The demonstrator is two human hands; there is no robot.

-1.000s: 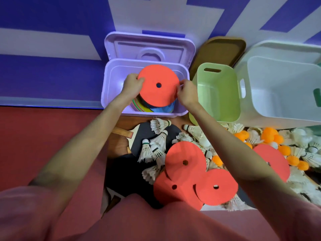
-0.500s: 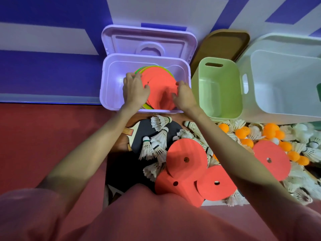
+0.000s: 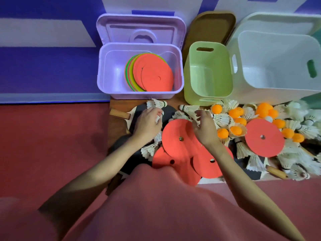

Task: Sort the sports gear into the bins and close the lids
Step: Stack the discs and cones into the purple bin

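An open purple bin (image 3: 104, 66) holds a leaning stack of flat discs (image 3: 152, 73), orange on top. Its lid (image 3: 140, 28) stands against the wall behind it. Both hands are out of the bin, low over the pile of gear. My left hand (image 3: 147, 123) hovers with loosely curled fingers beside a shuttlecock (image 3: 156, 103), white feathers showing at its fingertips. My right hand (image 3: 204, 126) hangs over the top edge of an orange disc (image 3: 177, 136), fingers loosely bent and holding nothing. More orange discs (image 3: 264, 136) lie among shuttlecocks and orange balls (image 3: 234, 113).
A green bin (image 3: 208, 96) and a large white bin (image 3: 278, 87) stand to the right of the purple one, a brown lid (image 3: 210, 26) leaning behind them. Wooden paddle handles (image 3: 119, 114) stick out of the pile. Red floor lies to the left.
The orange disc that both hands held has gone into the purple bin and been let go. Both hands have drawn back to the pile on the floor.
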